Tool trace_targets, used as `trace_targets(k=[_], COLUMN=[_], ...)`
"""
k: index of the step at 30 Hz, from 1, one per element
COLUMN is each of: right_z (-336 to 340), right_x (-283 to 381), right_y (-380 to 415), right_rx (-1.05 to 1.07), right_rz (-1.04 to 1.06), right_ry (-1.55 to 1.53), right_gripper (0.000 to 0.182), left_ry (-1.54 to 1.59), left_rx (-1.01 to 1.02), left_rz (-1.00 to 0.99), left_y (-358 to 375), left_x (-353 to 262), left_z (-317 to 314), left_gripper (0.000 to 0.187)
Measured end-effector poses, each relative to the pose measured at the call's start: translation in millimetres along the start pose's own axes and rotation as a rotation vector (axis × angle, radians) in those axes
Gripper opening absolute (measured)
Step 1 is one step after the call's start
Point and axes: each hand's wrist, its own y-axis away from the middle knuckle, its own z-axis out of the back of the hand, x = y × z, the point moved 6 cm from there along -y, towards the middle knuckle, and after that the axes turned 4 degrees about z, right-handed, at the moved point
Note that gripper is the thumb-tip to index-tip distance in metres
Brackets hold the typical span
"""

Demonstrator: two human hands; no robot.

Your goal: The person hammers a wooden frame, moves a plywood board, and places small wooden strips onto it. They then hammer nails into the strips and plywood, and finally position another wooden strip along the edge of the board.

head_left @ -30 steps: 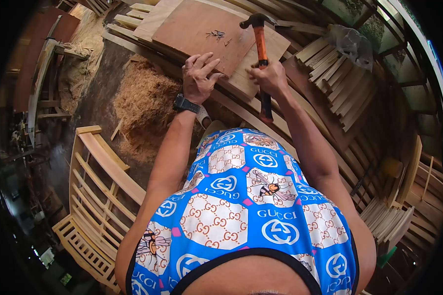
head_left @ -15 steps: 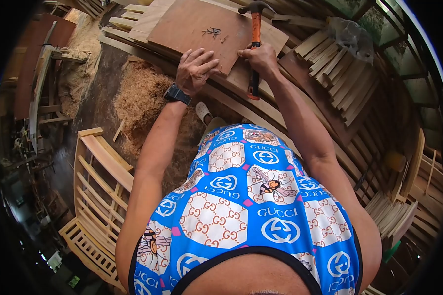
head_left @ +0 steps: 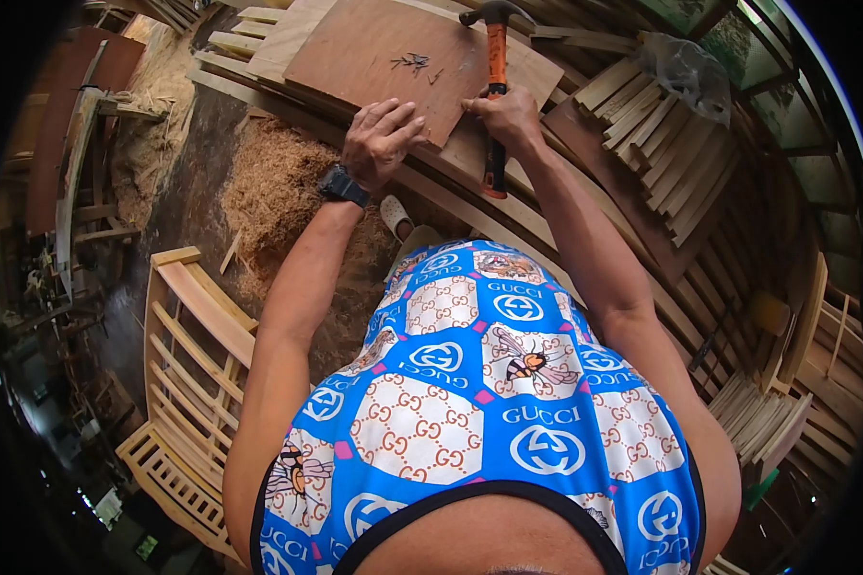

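My right hand (head_left: 510,117) is wrapped round the handle of a claw hammer (head_left: 497,62), which has a dark head and an orange and black grip. The hammer's head points away from me, over the far right side of a brown wooden board (head_left: 355,57). At the board's near edge is my left hand (head_left: 382,139), fingers stretched out and holding nothing, with a black watch on the wrist. A small heap of nails (head_left: 410,62) lies on the board.
Wood shavings (head_left: 273,187) are piled on the floor at the left. Slatted wooden furniture (head_left: 192,355) stands close to my left arm. Stacked wooden strips (head_left: 662,153) lie to the right, beside a clear plastic bag (head_left: 692,77).
My left hand has shifted very slightly toward me. The right hand still grips the hammer in almost the same place.
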Motion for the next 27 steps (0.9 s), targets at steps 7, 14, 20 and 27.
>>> trace_targets(k=[7, 14, 20, 27], right_z=[-3, -6, -1, 26], right_x=[-3, -9, 16, 40], right_y=[-3, -8, 16, 103], right_rx=[-0.02, -0.011, -0.027, 0.291], right_rz=[-0.008, 0.016, 0.098, 0.046], right_ry=[0.007, 0.027, 0.138, -0.004], right_gripper=[0.036, 0.036, 0.032, 0.031], left_ry=[-0.03, -0.059, -0.012, 0.029], left_rx=[0.021, 0.02, 0.032, 0.056], left_rz=[-0.045, -0.033, 0.043, 0.023], left_y=[-1, 3, 12, 9], left_x=[-1, 0, 14, 32], left_z=[3, -3, -5, 4], left_gripper=[0.029, 0.027, 0.028, 0.027])
